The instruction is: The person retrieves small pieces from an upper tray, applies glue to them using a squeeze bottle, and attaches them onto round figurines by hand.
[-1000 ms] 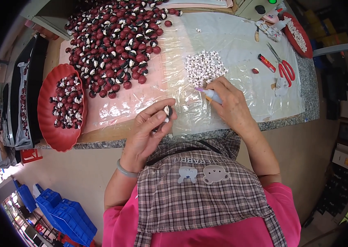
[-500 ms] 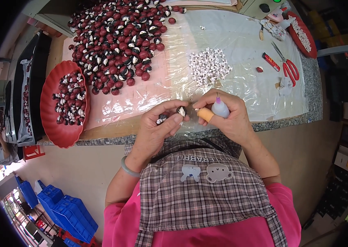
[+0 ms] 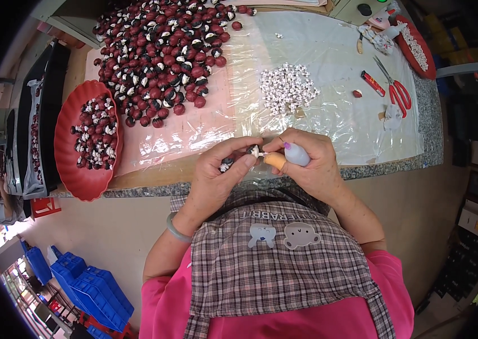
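Note:
My left hand (image 3: 216, 169) is closed round small dark-and-white pieces. One small black, white and dark red ball (image 3: 254, 151) sits pinched at its thumb and fingertips, and another black-and-white piece (image 3: 226, 164) shows against the palm. In my right hand (image 3: 319, 172) rests a squeeze bottle (image 3: 297, 155) with a purple nozzle, tilted to the left. An orange finger cot (image 3: 275, 161) covers one right digit, whose tip meets the ball. A tiny white bit may lie between them, too small to make out.
Beyond my hands lie a heap of small white pieces (image 3: 288, 87) and a large heap of dark red balls (image 3: 165, 73). A red scalloped tray (image 3: 66, 158) stands left. Red-handled scissors (image 3: 400, 97), a red tube (image 3: 372, 83) and a red dish (image 3: 426, 66) are right.
My right hand has moved left until its finger cot meets the ball in my left hand. The squeeze bottle has tipped from upright toward the left.

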Demonstrator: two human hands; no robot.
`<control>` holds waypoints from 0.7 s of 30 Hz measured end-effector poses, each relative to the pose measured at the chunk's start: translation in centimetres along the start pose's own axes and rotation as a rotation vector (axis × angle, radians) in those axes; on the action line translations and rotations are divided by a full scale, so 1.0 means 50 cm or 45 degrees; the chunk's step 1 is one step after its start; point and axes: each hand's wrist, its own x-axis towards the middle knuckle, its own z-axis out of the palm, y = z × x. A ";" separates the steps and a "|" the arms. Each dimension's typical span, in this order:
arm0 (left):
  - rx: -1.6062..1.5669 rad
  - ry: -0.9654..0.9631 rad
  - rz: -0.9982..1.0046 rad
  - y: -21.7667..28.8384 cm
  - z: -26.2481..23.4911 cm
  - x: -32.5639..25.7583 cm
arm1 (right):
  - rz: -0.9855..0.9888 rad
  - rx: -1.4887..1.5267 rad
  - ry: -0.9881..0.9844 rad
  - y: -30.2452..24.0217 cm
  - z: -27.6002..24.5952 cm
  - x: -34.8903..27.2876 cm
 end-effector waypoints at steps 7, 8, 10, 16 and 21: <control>0.348 -0.015 0.233 0.003 -0.002 0.005 | -0.191 -0.228 0.055 0.007 0.000 -0.003; 0.399 -0.015 0.277 0.004 0.000 0.006 | -0.190 -0.227 0.054 0.007 -0.001 -0.003; 0.449 -0.017 0.319 0.005 0.001 0.007 | -0.178 -0.271 0.020 0.007 -0.002 -0.004; 0.619 -0.013 0.492 0.006 0.006 0.007 | -0.223 -0.078 0.085 0.033 0.014 -0.010; 0.663 0.012 0.548 0.016 0.010 0.001 | -0.155 -0.032 0.129 0.038 0.016 -0.022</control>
